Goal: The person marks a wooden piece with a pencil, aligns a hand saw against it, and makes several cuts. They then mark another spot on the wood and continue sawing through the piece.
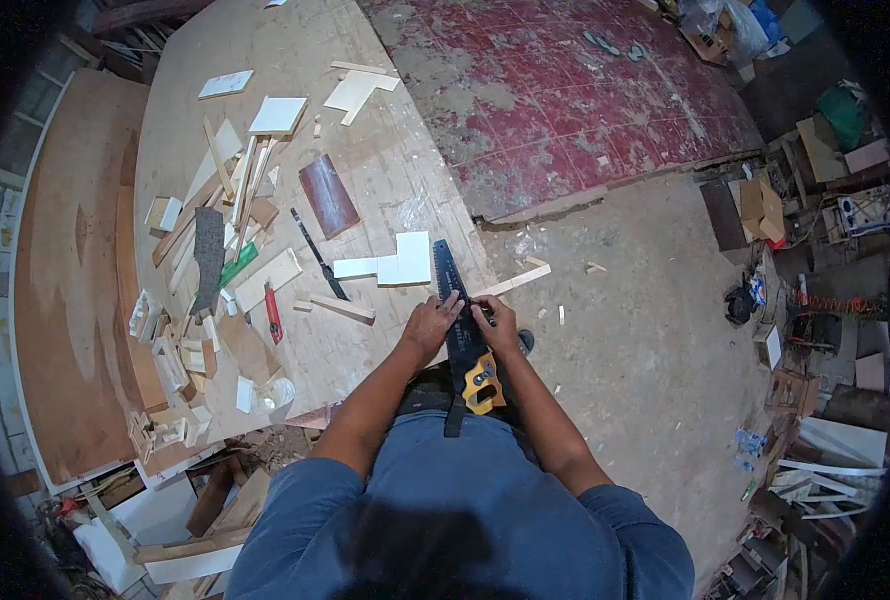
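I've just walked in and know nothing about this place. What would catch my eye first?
Probably the large, black-bladed, yellow-handled handsaw before the person in the blue shirt, with the left hand and right hand at its blade. Next might come the worn, dark-red floor at upper right, then the slim red utility knife near pale wood scraps on the plywood table.

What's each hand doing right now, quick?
Left hand: fingers bent, touching the saw; whether it grips can't be told.
Right hand: fingers curled at the saw's other edge; grip can't be told either.
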`<state>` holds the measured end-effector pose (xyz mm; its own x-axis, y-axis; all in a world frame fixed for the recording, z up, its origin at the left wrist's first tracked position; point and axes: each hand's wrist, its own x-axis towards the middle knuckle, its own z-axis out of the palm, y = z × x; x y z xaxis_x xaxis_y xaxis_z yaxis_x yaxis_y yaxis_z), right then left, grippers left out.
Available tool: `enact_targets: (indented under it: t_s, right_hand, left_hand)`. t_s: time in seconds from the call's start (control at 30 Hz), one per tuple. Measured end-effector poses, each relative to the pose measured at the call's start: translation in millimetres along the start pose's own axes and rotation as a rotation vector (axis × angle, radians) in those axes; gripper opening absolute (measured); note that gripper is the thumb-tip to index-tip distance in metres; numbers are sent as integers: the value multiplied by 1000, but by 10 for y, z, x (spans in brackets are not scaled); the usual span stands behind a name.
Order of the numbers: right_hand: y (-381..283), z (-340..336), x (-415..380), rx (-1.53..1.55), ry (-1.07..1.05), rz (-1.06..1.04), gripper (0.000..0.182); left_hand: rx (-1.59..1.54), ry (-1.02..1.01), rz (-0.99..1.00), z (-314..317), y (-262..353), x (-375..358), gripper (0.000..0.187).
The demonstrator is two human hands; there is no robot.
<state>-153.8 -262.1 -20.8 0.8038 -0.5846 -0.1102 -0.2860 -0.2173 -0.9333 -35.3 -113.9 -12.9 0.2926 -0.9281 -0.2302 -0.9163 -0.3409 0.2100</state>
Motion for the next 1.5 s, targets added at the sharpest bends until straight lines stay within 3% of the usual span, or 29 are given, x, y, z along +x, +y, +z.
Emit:
enact_targets:
  t_s: [0.1, 0.2, 0.3, 0.37, 0.4, 0.47, 0.53, 0.6, 0.67, 0.7, 0.73, 0.8, 0.83, 0.93, 0.97, 1.03, 1.1, 1.17, 1.23, 1.33, 1.4, 1.47, 1.5]
  right_hand:
    - [-24, -27, -20, -56, 1, -20, 21]
    - [20, -152, -196, -160, -92, 113, 20]
    - [168, -242, -532, -45, -33, 36, 19]
    - [180, -298, -802, 127, 201, 162, 27]
    - [279, -325, -943, 122, 202, 161, 27]
    - [614, -320, -1159, -227, 91, 319, 38]
    - [803, -290, -1249, -119, -161, 585, 44]
    - [698, -205, -1264, -23, -139, 591, 46]
    - [428, -227, -1209, 72, -120, 623, 46]
    - [872, -131, -1229, 234, -130, 720, 43]
    - [895, -152, -1259, 225, -147, 706, 43]
    - [763, -164, -1173, 184, 19, 744, 39]
    - [625, -187, -1167, 406, 100, 706, 37]
    - [218, -296, -1047, 593, 301, 648, 35]
    - [88, -345, -997, 584, 271, 636, 35]
    - [-20, -519, -889, 214, 224, 309, 33]
    - [-81, -529, -701, 183, 182, 236, 33]
    - [39, -466, -453, 68, 149, 90, 32]
    - [-343, -277, -243, 60, 67, 32, 30]
    - [-706, 267, 239, -19, -98, -180, 24]
    - [-957, 690, 548, 28, -244, -172, 47]
    - [-1680, 934, 525, 39, -260, -145, 93]
    - [-2043, 970, 465, 56, -329, -108, 105]
  left_hand:
    - [-19, 24, -9, -8, 5, -28, 62]
    - [18, 38, 7, 73, -16, -4, 58]
    - [53, 92, 29, 124, -60, 1, 55]
    - [-1, 95, 29, 170, -71, 10, 56]
    - [-4, 98, 30, 213, -76, 11, 56]
    - [-2, 154, 45, 276, -105, 13, 56]
    - [5, 162, 41, 284, -102, 16, 56]
    - [17, 174, 27, 321, -95, 5, 56]
    - [-82, 238, 50, 368, -116, -27, 63]
    - [-77, 252, 36, 278, -104, -65, 63]
    - [-162, 285, 33, 151, -60, -123, 69]
    - [-232, 314, -2, 93, -43, -189, 84]
    - [-312, 348, -51, 124, -40, -255, 84]
    - [-479, 557, -82, 106, -61, -528, 79]
    - [-456, 626, -83, 192, -97, -606, 79]
    - [-428, 709, -94, 275, -132, -799, 78]
    - [-571, 384, -271, 350, -152, -1049, 75]
    - [-540, 458, -257, 460, -173, -1264, 70]
    - [-514, 559, -220, 492, -192, -1450, 57]
    - [-474, 643, -252, 554, -176, -1660, 56]
    - [-489, 715, -277, 510, -147, -1770, 50]
    - [-459, 608, -359, 584, -158, -1883, 42]
    - [-433, 560, -404, 677, -178, -1912, 28]
